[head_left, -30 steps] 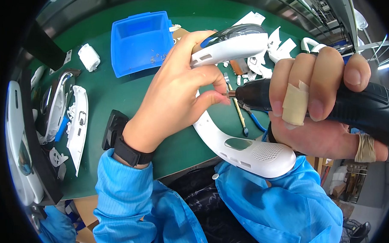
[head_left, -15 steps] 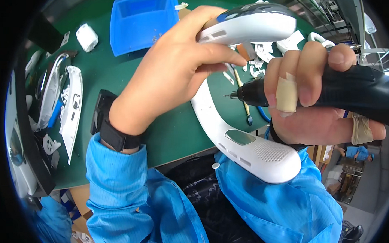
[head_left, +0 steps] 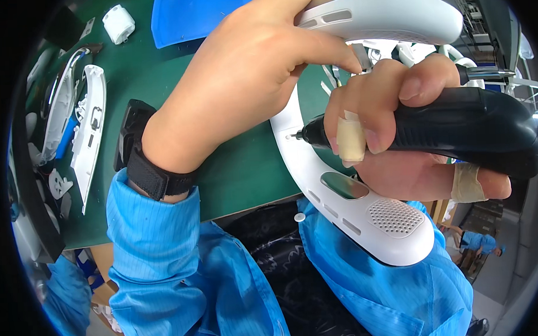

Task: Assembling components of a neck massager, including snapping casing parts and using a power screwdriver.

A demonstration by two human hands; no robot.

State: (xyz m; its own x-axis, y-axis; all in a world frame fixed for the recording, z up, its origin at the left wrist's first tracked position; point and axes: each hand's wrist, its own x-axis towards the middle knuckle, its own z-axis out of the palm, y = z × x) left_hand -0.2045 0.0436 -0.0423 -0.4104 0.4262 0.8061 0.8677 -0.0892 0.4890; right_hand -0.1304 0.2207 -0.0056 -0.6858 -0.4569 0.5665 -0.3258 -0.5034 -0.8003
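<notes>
My left hand (head_left: 248, 68) is closed round the upper arm of a white U-shaped device (head_left: 304, 161) that looks like a neck fan. Side slots, a shiny oval inlay and a dotted grille show on its lower arm. In my right hand (head_left: 392, 122) is a black electric screwdriver (head_left: 475, 128), pointing left. Its bit meets the inner face of the curve at a small hole; a screw there is too small to make out. Tape wraps two of my right fingers. A pointed metal tool (head_left: 488, 72) shows beyond that hand; whether I hold it, I cannot tell.
A blue bin (head_left: 181, 32) stands at the far edge of the green table (head_left: 246, 180). White curved shells (head_left: 90, 136) and small parts lie at left, near a white rounded piece (head_left: 119, 24). More white parts lie behind my right hand. Another person (head_left: 479, 242) is far right.
My right hand has brought the screwdriver left and its bit from open air to the device. The device and my left hand have shifted slightly; the upper arm sits higher and further right.
</notes>
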